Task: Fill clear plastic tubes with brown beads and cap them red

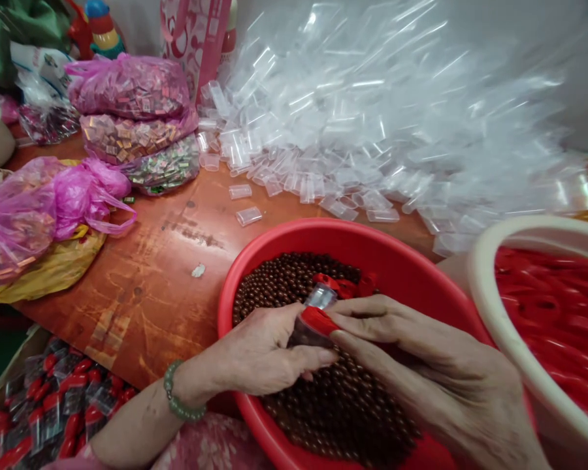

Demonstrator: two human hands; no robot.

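Over a red basin (318, 227) of small, shiny dark brown balls (289, 277), my left hand (264, 356) grips a small clear plastic container (300, 335) with dark contents. My right hand (436, 365) has its fingertips closed on the red cap (318, 320) at the container's upper end. How firmly the cap sits cannot be seen. Just beyond my fingers, another clear container (322, 296) and several red caps (345, 287) lie on the balls. A bracelet of green beads circles my left wrist.
A large pile of clear plastic containers (333, 130) covers the table's back. At right stands a cream tub (485, 274) of red caps. Several pink bags (132, 85) of small pieces sit at left. Capped containers (53, 405) fill a box at lower left.
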